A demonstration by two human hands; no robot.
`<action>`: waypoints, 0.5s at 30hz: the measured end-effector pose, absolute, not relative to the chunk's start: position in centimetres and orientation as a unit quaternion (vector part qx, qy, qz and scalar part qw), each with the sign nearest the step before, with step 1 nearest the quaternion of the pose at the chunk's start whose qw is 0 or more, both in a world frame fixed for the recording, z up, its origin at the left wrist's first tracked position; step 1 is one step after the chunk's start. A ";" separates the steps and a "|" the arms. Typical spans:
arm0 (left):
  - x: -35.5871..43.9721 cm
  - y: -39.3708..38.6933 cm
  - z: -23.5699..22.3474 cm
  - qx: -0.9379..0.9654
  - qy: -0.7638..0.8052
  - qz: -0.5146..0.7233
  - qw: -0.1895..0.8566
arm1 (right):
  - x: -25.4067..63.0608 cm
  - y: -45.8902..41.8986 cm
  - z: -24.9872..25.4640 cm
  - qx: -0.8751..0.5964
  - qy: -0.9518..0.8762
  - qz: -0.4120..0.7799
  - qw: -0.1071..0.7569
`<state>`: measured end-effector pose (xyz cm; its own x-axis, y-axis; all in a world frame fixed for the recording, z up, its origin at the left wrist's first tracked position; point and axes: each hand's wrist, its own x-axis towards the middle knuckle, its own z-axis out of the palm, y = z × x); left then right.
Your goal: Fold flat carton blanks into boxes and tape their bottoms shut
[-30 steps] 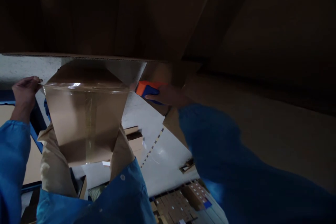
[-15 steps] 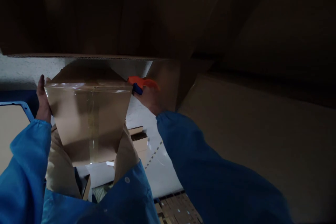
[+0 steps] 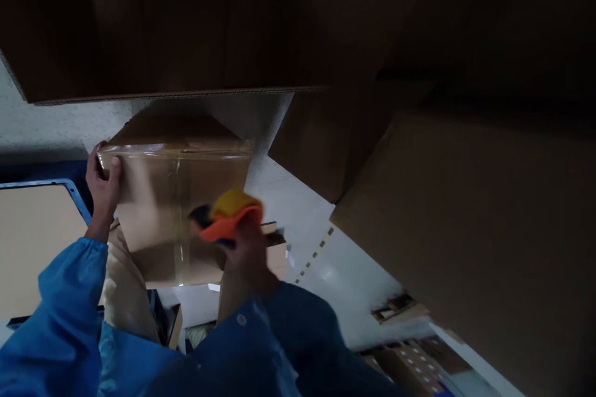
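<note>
The carton (image 3: 151, 220) sits left of centre, its near end by the person's trousers (image 3: 130, 298), perhaps so the legs can brace it. The left hand (image 3: 103, 189) clasps its far left corner, thumb on the taped face, likely to steady it. That frees the right hand (image 3: 251, 248), blurred, wrapped round an orange-and-yellow tape dispenser (image 3: 235, 206) over the right part, while clear tape (image 3: 205, 154) runs along the far edge, apparently holding the seam
</note>
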<state>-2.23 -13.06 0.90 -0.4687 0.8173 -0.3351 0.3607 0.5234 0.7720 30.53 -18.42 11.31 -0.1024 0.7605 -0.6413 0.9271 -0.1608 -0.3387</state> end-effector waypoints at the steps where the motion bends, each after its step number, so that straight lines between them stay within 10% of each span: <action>1: -2.1 -13.0 0.8 0.369 0.800 0.310 0.357 | 28.7 -19.6 11.7 0.587 0.686 -0.410 0.130; 6: -2.4 -12.5 0.7 0.387 0.804 0.292 0.344 | 24.7 -20.0 13.0 0.467 0.739 -0.441 0.202; 15: -1.1 -11.7 1.3 0.404 0.812 0.310 0.284 | 32.0 -7.7 4.9 0.790 0.422 -0.383 -0.227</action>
